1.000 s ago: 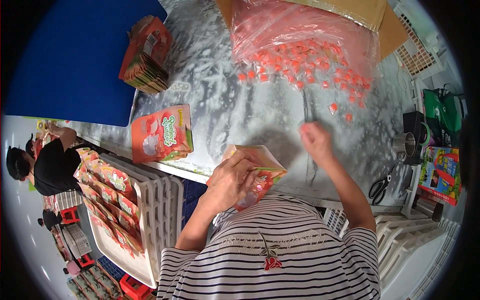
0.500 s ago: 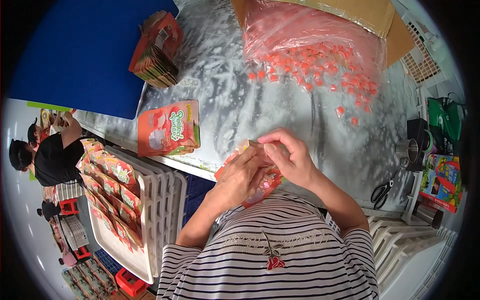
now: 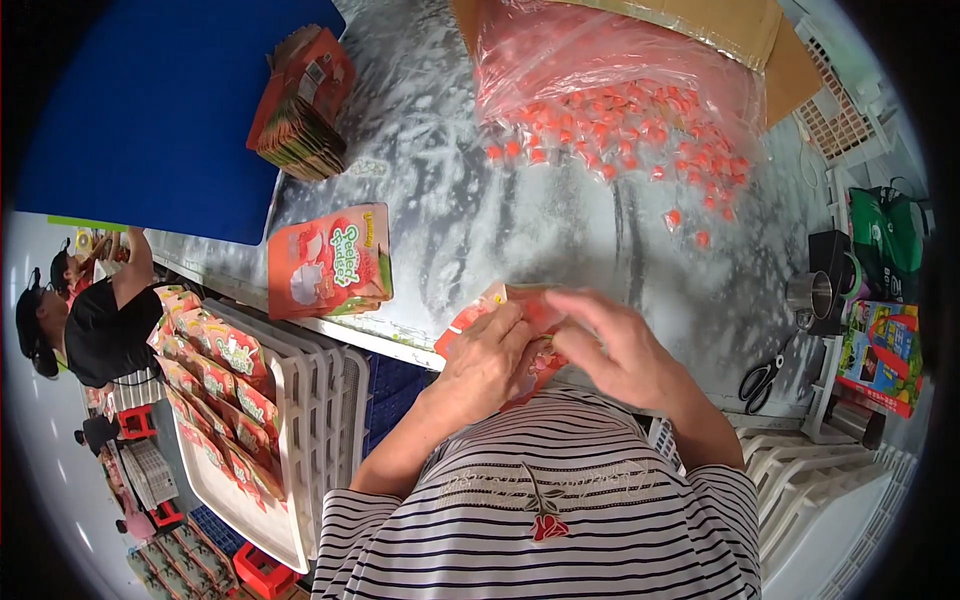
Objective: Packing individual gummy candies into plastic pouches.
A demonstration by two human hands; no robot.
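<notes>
My left hand (image 3: 490, 355) is closed on a red printed pouch (image 3: 466, 318) at the table's front edge, close to my striped shirt. Over the top of that pouch is my right hand (image 3: 628, 355), its fingers smeared by motion. Whether the right fingers hold anything is hidden. Left of the hands lies a small flat stack of similar red pouches (image 3: 325, 265). Beyond the hands, small red wrapped candies (image 3: 610, 140) spill from a clear plastic bag (image 3: 600, 55) in a tipped cardboard box (image 3: 790, 85).
An upright bundle of pouches (image 3: 300, 120) stands beside a blue board (image 3: 140, 110). White stacked trays (image 3: 297, 440) at left carry filled-looking pouches (image 3: 225, 400). Black scissors (image 3: 762, 383) and a metal cup (image 3: 810, 292) are at right. Other people (image 3: 95, 330) work at far left.
My right hand has shifted slightly right and down, its fingers now blurred across the pouch top. My left hand keeps its grip. The whole view has shifted slightly.
</notes>
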